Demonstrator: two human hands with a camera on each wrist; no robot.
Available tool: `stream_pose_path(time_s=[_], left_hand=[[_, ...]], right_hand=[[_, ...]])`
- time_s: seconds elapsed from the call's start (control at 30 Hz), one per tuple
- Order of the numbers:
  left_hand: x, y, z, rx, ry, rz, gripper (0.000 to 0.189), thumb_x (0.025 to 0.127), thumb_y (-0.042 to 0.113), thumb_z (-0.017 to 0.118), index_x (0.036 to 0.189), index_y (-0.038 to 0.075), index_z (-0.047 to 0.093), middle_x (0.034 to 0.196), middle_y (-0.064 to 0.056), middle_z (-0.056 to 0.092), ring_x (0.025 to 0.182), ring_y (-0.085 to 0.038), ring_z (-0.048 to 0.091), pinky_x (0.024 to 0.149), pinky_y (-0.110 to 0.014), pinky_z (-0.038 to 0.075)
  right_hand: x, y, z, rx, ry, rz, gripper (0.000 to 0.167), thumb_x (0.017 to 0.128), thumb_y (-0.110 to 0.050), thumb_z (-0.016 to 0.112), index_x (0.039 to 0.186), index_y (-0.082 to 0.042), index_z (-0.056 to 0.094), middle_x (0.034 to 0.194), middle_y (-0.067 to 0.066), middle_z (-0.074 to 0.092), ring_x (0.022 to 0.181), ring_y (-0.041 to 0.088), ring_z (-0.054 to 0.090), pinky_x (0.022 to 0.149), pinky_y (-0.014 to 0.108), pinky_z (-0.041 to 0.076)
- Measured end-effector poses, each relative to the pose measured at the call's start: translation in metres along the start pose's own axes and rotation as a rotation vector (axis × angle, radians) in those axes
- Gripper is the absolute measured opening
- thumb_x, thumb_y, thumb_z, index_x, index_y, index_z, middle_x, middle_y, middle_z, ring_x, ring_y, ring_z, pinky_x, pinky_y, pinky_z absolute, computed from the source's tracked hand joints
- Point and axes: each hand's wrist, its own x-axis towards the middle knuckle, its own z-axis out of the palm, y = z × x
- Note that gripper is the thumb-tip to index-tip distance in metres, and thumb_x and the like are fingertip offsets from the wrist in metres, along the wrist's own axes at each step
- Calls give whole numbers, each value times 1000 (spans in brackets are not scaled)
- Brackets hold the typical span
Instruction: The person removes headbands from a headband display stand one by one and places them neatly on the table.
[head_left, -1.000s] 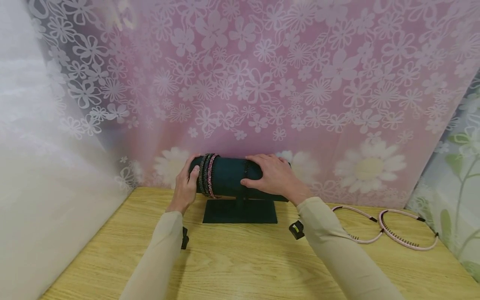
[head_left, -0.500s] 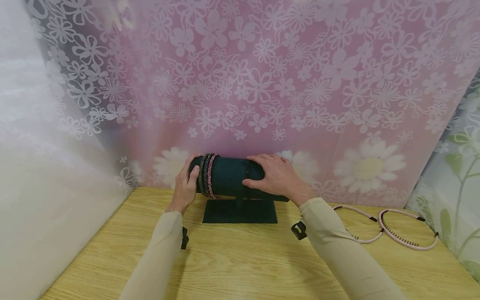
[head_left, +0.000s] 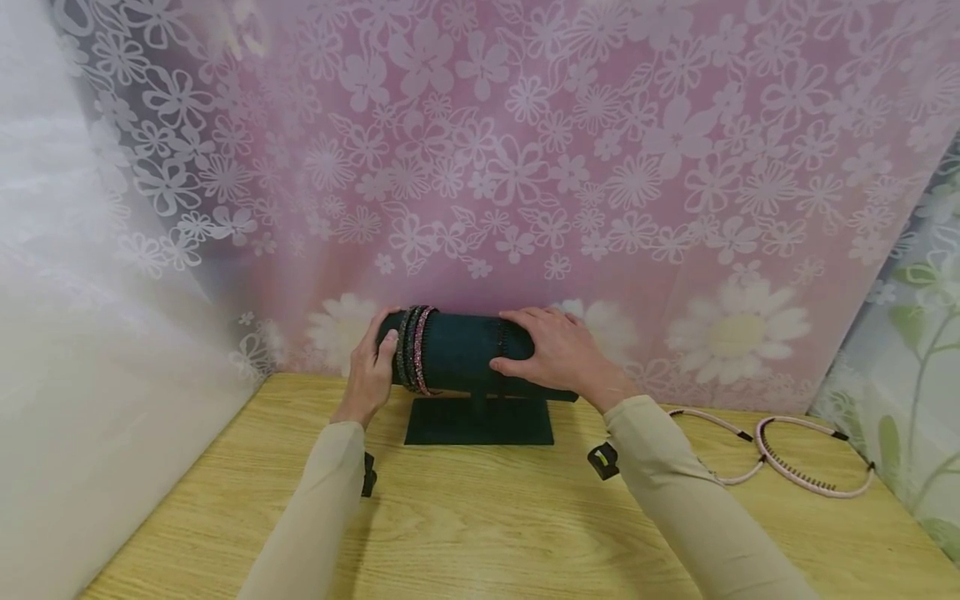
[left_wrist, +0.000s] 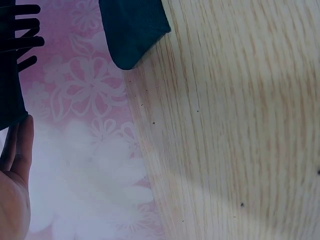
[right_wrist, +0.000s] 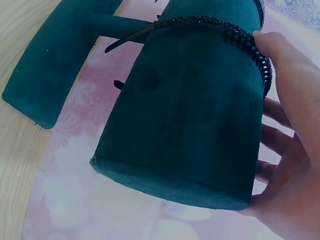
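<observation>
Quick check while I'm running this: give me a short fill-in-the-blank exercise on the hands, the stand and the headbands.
1. In the head view, the left hand holds the ____ end of the display stand.
2. In the right wrist view, the right hand touches a headband coloured ____.
3. Among the glittery headbands beside the left hand, the rightmost is ____ in colour.
4. On the wooden table lie ____ pale pink headbands.

Missing words: left; black; pink; two.
</observation>
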Motion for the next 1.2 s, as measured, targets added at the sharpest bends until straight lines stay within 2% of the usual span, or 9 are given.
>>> stream_pose_path(time_s=[0.3, 0.6, 1.2], left_hand=[[1, 0, -1, 1, 1, 6, 49, 111, 39, 37, 156, 23, 41, 162, -4, 43, 149, -26, 41, 121, -55, 33], [0, -2, 0, 6, 4, 11, 48, 110, 38, 37, 156, 22, 43, 161, -3, 45, 148, -25, 42, 120, -54, 34], [-1, 1, 0, 4, -2, -4, 50, 110, 41, 37, 157, 25, 40, 162, 0, 42, 150, -26, 41, 121, -55, 33]], right_hand=[[-5, 5, -3, 11, 10, -8, 82, 88, -64, 69, 154, -22, 47, 155, 10, 51, 142, 39, 46, 115, 69, 33], [-12, 12, -1, 6, 35, -45, 81, 88, -61, 71, 154, -18, 49, 153, 13, 53, 139, 40, 50, 116, 62, 37], [-20, 21, -2, 73, 20, -7, 82, 88, -59, 72, 155, -21, 46, 158, 13, 48, 144, 40, 44, 110, 64, 42]])
